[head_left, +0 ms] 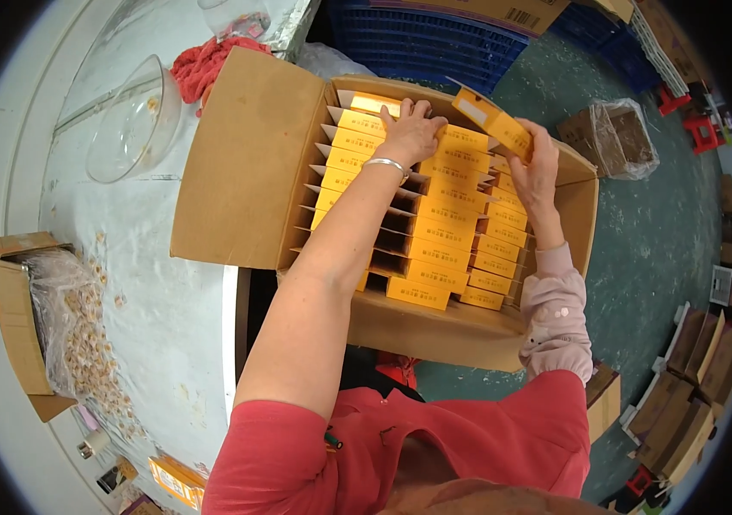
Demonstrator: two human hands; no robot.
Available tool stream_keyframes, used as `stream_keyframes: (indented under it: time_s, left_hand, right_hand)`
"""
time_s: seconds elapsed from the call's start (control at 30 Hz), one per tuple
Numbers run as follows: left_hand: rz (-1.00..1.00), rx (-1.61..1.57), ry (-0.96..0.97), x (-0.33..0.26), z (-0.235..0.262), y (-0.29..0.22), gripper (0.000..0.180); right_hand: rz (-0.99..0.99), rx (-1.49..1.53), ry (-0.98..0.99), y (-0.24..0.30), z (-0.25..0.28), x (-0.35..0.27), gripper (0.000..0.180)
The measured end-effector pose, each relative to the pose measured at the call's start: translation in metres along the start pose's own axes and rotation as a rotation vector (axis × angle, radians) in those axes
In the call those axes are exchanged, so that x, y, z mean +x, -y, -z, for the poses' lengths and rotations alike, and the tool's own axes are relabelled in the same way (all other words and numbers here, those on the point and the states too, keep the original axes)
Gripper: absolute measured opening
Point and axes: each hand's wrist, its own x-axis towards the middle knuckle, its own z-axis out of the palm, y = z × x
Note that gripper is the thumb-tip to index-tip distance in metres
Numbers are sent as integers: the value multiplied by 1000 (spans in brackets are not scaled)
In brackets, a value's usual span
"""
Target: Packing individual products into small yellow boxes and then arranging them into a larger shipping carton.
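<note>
A large open cardboard carton (237, 163) stands in front of me, packed with rows of small yellow boxes (447, 227), several with white flaps sticking up. My left hand (413, 136) reaches to the carton's far end, fingers apart and resting on the tops of the boxes there; I see nothing gripped in it. At the far right, my right hand (538, 170) grips one yellow box (490, 118) by its near end. That box is tilted and raised above the right column, its far flap open. Dark gaps show in the middle column, partly behind my left forearm.
The pale worktable (160, 318) at left carries a clear plastic bowl (139, 120), a red cloth (203, 70) and a tipped carton (18, 318) spilling small wrapped pieces. Blue crates (426, 47) stand beyond. On the green floor (641, 240) are more cartons (683, 378) and red stools (702, 133).
</note>
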Motion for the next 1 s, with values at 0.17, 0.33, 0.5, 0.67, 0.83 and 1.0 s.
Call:
stream_keyframes:
  time_s: [0.17,0.33,0.5,0.67,0.83,1.0]
  left_hand:
    - [2,65,13,1,-2,2,41]
    - [-34,-13,-107,-1,-7,4,35]
    - [-27,23,-89,0,-6,1,32]
    - [-21,-36,-66,-3,-5,1,34]
    - [-17,76,-61,1,-6,6,40]
    - [-16,99,-9,-3,-3,6,42]
  right_hand:
    - [126,-69,38,6,-7,8,40]
    - [-2,62,48,12,-18,10,35]
    - [-33,116,109,-7,-21,11,32]
    - [-72,286,92,4,-15,19,30]
    - [-15,213,196,-7,-30,20,30]
    - [216,-145,76,2,-30,10,45]
